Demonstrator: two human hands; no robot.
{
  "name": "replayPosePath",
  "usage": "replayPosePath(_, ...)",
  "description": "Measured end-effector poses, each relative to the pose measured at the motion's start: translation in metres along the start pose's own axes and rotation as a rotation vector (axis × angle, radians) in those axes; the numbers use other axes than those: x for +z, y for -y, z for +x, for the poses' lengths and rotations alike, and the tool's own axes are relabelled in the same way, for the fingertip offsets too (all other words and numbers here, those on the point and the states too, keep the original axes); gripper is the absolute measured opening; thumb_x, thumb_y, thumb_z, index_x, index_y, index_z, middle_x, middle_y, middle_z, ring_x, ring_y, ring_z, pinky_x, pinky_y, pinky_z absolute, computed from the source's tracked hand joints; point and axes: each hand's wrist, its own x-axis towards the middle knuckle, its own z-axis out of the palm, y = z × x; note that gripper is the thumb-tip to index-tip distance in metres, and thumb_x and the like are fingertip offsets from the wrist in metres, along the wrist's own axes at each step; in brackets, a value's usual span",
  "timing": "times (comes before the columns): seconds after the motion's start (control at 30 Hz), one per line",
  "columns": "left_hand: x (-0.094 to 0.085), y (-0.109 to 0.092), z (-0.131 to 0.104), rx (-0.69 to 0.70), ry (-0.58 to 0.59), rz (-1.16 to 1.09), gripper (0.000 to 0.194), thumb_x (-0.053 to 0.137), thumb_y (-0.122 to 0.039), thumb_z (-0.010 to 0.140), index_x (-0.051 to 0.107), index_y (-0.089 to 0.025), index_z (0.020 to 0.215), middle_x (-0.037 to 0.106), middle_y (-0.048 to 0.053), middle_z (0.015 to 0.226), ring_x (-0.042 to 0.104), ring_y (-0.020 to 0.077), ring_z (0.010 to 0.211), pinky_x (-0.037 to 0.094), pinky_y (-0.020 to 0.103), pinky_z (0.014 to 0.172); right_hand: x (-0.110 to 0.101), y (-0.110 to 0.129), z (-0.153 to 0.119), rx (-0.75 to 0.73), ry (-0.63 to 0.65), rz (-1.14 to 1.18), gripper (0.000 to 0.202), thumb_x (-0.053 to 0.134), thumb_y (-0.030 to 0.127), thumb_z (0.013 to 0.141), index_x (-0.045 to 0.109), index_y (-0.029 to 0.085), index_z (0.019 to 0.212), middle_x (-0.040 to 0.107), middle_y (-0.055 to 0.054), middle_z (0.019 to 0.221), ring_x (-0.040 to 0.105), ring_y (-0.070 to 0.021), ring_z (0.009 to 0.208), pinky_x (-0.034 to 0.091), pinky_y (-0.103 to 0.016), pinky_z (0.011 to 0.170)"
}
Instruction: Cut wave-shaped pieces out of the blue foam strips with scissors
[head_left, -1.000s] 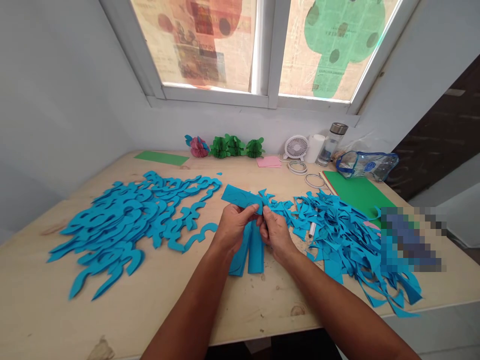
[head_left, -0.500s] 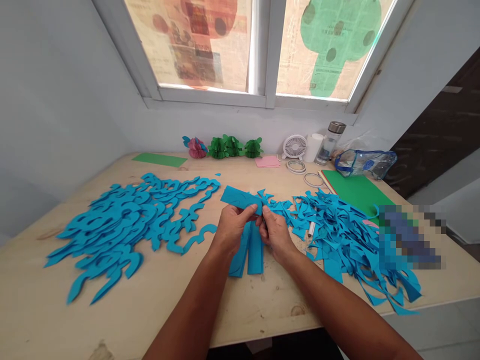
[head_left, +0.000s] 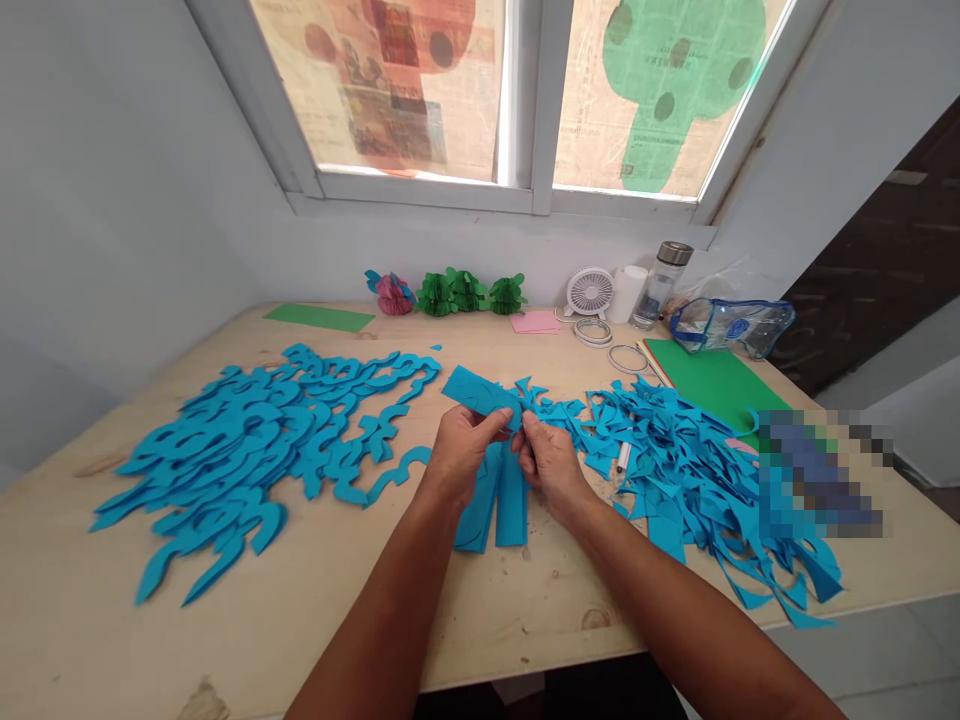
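A folded blue paper strip (head_left: 480,390) with curved pencil-like lines on it is pinched in my left hand (head_left: 463,445), thumb on top. My right hand (head_left: 551,460) is closed at the strip's right end, its thumb against the paper edge; what its curled fingers hold is hidden. Under my hands, two more blue strips (head_left: 511,505) lie on the table, one bearing a curved line. To the left spreads a heap of wavy blue paper cut-outs (head_left: 247,430). On the right lies a pile of pointed blue paper scraps (head_left: 675,450).
A white pen (head_left: 623,458) lies by the scraps. Along the back stand folded green paper figures (head_left: 465,290), a small white fan (head_left: 589,293), a bottle (head_left: 662,287) and a clear pouch (head_left: 731,327). Green sheets (head_left: 720,385) lie at right; a blurred patch covers something beside them.
The strip has tilted slightly and its right end has shifted a little left, with my right thumb following. The heaps have not visibly changed.
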Motion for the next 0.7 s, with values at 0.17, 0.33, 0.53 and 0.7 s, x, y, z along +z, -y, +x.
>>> replayPosePath(0.17, -0.0001, 0.0039, 0.0026, 0.014, -0.046, -0.032, 0.022, 0.077, -0.032, 0.060, 0.067, -0.013, 0.067, 0.065, 0.002, 0.063, 0.058, 0.0143, 0.061, 0.051, 0.031, 0.067, 0.0012, 0.0016, -0.0014, 0.015, -0.004, -0.004, 0.055, 0.060, 0.071, 0.072, 0.055, 0.018, 0.056, 0.037, 0.007, 0.033, 0.024, -0.0061, 0.030, 0.014, -0.023, 0.033)
replayPosePath(0.33, 0.0006, 0.0054, 0.0037, 0.028, -0.046, -0.011, 0.025, 0.077, -0.034, 0.060, 0.067, -0.012, 0.067, 0.064, 0.002, 0.062, 0.057, 0.0139, 0.060, 0.050, 0.030, 0.067, 0.0022, 0.0046, -0.0025, 0.019, -0.008, 0.006, 0.055, 0.060, 0.071, 0.071, 0.054, 0.018, 0.057, 0.037, 0.007, 0.033, 0.024, -0.0062, 0.030, 0.014, -0.023, 0.033)
replayPosePath(0.53, -0.0007, 0.0069, 0.0042, 0.030, -0.015, 0.045, 0.024, 0.076, -0.033, 0.061, 0.066, -0.012, 0.066, 0.064, 0.002, 0.061, 0.057, 0.0150, 0.061, 0.050, 0.030, 0.066, 0.0001, 0.0054, -0.0015, 0.029, -0.008, 0.000, 0.056, 0.060, 0.073, 0.070, 0.055, 0.018, 0.057, 0.038, 0.006, 0.034, 0.026, -0.0066, 0.030, 0.014, -0.023, 0.033)
replayPosePath(0.7, -0.0008, 0.0067, 0.0037, 0.027, -0.031, 0.027, 0.024, 0.075, -0.033, 0.061, 0.067, -0.013, 0.069, 0.065, 0.002, 0.064, 0.056, 0.0142, 0.062, 0.050, 0.030, 0.067, -0.0002, 0.0044, -0.0007, 0.016, -0.010, -0.001, 0.056, 0.060, 0.073, 0.070, 0.054, 0.019, 0.057, 0.037, 0.007, 0.033, 0.024, -0.0065, 0.030, 0.013, -0.023, 0.033)
